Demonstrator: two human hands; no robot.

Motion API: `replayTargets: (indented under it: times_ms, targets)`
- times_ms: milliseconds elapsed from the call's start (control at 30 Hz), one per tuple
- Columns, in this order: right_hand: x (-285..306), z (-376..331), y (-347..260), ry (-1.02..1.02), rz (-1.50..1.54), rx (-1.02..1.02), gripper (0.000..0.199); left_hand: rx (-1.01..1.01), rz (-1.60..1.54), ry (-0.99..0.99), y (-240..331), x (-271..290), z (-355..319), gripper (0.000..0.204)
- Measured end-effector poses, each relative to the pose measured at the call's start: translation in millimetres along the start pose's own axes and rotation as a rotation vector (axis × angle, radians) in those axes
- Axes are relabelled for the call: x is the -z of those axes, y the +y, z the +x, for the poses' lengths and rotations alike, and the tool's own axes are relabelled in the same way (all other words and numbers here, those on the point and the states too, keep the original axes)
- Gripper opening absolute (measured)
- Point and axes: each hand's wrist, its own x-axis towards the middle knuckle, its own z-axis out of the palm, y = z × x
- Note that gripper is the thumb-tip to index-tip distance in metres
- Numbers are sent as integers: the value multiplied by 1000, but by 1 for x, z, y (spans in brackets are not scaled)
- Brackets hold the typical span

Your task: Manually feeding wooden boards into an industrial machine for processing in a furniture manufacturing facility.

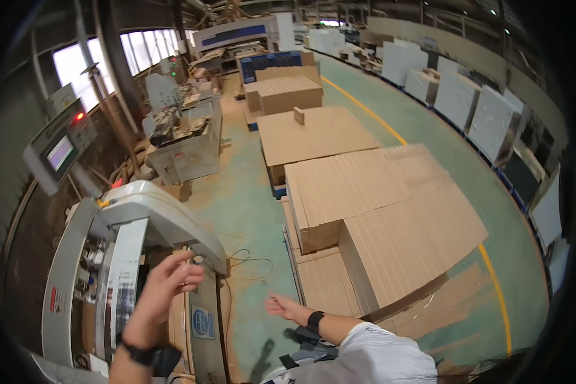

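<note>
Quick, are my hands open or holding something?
Left hand: loosely open, nothing seen in it.
Right hand: nothing seen in it; open or closed, can't tell.

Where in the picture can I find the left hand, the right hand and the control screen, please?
Left hand [166,279]: head view, on the middle of the hand.
Right hand [286,307]: head view, on the middle of the hand.
Control screen [60,153]: head view, on its lit display.

Open green floor [242,221] leaves room to pass between the curved white-and-grey machine [166,200], blocking the left, and the stepped stack of flat brown panels [416,246], blocking the right, with a thin dark looped cable [271,266] lying beside the machine.
</note>
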Motion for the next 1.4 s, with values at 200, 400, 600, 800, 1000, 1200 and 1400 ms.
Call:
replayTargets:
  times_ms: [200, 400, 600, 800, 1000, 1200, 1400]
  targets:
    - [67, 39, -51, 204, 167, 63, 60, 388, -214, -6, -207, -56, 238, 70]
    - [121, 82, -75, 144, 339, 282, 56, 565, -218, -74, -315, -169, 359, 100]
    - [162, 71, -54, 85, 552, 215, 47, 581, -273, -315, -344, -221, 423, 99]
    - [169, 56, -28, 81, 542, 189, 47, 566, -317, -357, -361, -222, 437, 86]
    - [164, 98, -56, 80, 483, 141, 52, 544, -309, -316, -372, -197, 409, 58]
    - [133, 120, -102, -220, 458, 142, 55, 781, -272, -384, -338, -135, 233, 45]
    - [80, 96, -19, -552, 240, -74, 25, 881, -281, -474, -277, -35, 59, 78]
